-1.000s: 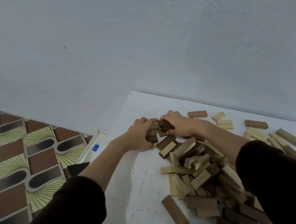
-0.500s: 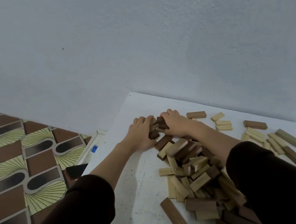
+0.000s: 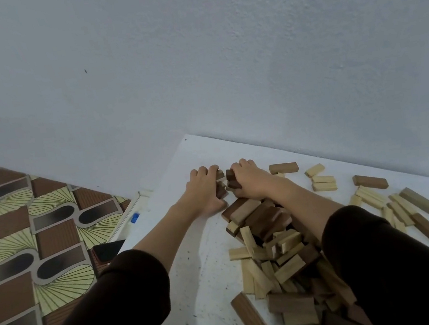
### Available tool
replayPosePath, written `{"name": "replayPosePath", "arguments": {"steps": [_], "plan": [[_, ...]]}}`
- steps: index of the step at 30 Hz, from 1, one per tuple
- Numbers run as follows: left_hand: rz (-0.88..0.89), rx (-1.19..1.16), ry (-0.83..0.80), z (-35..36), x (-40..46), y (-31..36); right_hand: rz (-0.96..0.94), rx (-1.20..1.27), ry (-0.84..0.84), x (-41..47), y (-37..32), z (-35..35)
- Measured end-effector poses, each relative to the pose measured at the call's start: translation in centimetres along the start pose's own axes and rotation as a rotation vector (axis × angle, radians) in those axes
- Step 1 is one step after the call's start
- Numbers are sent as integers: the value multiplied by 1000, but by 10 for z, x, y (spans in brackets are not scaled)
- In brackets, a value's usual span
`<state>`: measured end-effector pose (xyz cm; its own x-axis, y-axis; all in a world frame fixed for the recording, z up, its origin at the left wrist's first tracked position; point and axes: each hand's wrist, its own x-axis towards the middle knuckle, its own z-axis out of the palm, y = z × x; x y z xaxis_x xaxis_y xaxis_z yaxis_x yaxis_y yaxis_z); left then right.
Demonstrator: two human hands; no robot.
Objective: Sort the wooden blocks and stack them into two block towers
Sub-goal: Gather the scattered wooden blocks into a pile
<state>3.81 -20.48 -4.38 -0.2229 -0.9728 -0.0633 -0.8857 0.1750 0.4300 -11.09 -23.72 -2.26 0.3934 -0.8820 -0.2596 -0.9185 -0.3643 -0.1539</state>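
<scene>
Gripping a few small dark brown wooden blocks (image 3: pixel 224 185), your two hands, left (image 3: pixel 206 190) and right (image 3: pixel 248 182), curl round them.

Both hands, left (image 3: pixel 203 191) and right (image 3: pixel 248 179), slid farther along the tabletop (image 3: pixel 186 288); they carried the dark blocks (image 3: pixel 227 183) away from the pile (image 3: pixel 270 239).

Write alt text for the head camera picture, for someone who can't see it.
Two hands, left hand and right hand, grip a few dark blocks between them at the far end of a white table. A jumbled pile of light and dark wooden blocks lies below, more scattered to the right, near a grey wall.
</scene>
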Motion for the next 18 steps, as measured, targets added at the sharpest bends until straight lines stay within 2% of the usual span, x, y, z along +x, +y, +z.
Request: {"name": "replayPosePath", "arguments": {"steps": [9,14,18], "plan": [[-71,-265,-115,-8,-5,5,15,177,3,-29,20,-21],[23,-430,-118,-21,-19,37,25,226,-12,-71,40,-40],[134,-399,-218,-24,-33,64,-16,342,-43,-107,47,-41]]}}
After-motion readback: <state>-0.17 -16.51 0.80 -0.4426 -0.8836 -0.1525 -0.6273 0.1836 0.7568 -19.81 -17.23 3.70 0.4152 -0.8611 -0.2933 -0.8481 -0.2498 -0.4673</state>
